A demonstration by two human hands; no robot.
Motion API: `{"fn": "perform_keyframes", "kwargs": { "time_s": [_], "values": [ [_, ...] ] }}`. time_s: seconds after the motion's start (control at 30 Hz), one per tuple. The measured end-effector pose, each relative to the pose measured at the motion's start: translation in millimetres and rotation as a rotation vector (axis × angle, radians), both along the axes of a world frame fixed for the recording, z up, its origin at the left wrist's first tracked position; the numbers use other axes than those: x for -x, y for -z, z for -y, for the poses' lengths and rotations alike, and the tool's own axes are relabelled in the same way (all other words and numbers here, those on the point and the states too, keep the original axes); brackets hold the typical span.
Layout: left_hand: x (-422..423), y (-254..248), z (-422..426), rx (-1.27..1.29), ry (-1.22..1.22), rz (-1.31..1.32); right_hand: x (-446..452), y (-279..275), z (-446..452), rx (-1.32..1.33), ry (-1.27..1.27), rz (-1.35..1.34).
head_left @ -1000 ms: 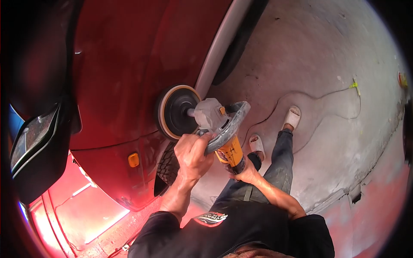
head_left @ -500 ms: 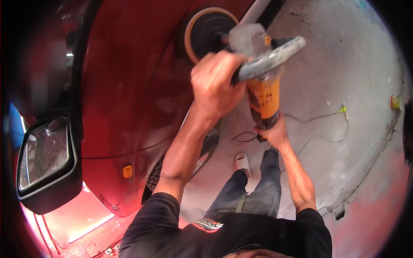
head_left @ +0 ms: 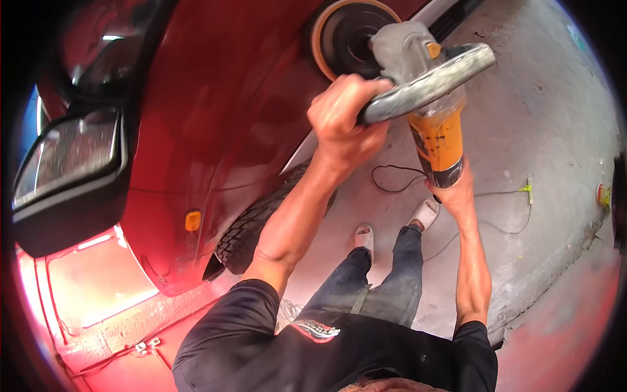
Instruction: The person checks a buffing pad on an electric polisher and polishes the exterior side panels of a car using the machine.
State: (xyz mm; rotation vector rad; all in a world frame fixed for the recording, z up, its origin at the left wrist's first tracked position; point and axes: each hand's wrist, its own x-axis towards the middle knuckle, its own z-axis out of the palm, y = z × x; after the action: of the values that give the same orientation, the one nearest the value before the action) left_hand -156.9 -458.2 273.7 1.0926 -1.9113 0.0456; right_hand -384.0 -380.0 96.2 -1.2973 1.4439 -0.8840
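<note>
A yellow and grey rotary polisher [head_left: 439, 140] is held up against the side of a red vehicle [head_left: 215, 98]. My left hand [head_left: 349, 121] is closed around one end of its worn, curved front handle [head_left: 434, 85]. Around the dark rear end of the tool wraps my right hand [head_left: 457, 193], its fingers partly hidden. The round, orange-edged polishing pad [head_left: 343, 42] faces the red panel and appears to touch it. Beneath the rear grip hangs a dark power cord [head_left: 392, 189].
At left, a black side mirror [head_left: 72, 176] juts from the vehicle. A tyre [head_left: 261, 225] and a small orange side light [head_left: 192, 221] are lower down. On the concrete floor [head_left: 522, 124], the cable runs past a yellow-green tag [head_left: 526, 189]. A small yellow-and-red container [head_left: 603, 195] lies at far right.
The polisher and both hands have shifted right and slightly up in the view, the pad moving along the red panel. My feet and the mirror appear at a different angle.
</note>
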Motion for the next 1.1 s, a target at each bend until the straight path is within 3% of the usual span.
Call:
{"fn": "perform_keyframes", "kwargs": {
  "time_s": [0.13,0.17,0.33,0.6,0.77,1.1],
  "values": [
    [-48,9,-74,-0.010,0.051,-0.086,-22,-21,-52,-0.088,-0.084,0.043],
    [-61,12,-92,-0.036,0.070,-0.129,-27,-16,-65,0.043,-0.151,0.035],
    [-114,7,-183,-0.103,0.150,-0.264,-64,-34,-123,0.066,-0.252,0.099],
    [-166,-10,-299,-0.220,0.010,-0.179,-105,-41,-188,0.047,-0.429,0.191],
    [-159,-36,-305,-0.236,-0.071,-0.016,-121,-29,-207,-0.011,-0.471,0.230],
    [-110,-84,-214,-0.070,-0.010,0.127,-120,-52,-177,-0.060,-0.325,0.316]
  ]
}}
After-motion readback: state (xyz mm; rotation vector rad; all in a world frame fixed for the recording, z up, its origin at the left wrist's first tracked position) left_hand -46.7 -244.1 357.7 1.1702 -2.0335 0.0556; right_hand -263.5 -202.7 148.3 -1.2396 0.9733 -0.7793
